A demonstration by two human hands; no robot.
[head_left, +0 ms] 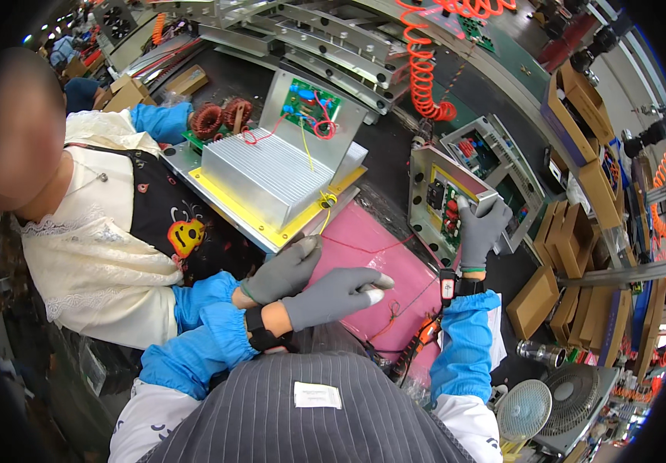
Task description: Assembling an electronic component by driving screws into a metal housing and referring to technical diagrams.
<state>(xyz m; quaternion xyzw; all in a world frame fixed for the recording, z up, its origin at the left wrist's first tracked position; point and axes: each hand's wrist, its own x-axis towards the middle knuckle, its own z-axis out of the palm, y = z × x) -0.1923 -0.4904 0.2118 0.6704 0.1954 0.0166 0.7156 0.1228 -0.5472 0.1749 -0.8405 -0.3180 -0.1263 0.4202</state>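
My right hand (483, 230), in a grey glove, is closed round the edge of an open metal housing (421, 224) at the right. The housing is tilted, and inside it is a green circuit board (450, 212) with red and black parts. My left hand (337, 299), also gloved in grey, hovers over a pink sheet (352, 247) with its fingers stretched out and nothing visible in them. Beside it is a co-worker's gloved hand (283, 270). Thin red wires cross the sheet. An orange-and-black tool (419, 339) lies near my right forearm.
A silver finned heat sink (263, 177) on a yellow-edged base stands at the left, with an upright plate bearing a circuit board (311, 104). Another metal housing (495, 170) lies behind. Cardboard boxes (572, 239), a fan (524, 409) and a coiled orange hose (423, 77) are around. A co-worker stands at left.
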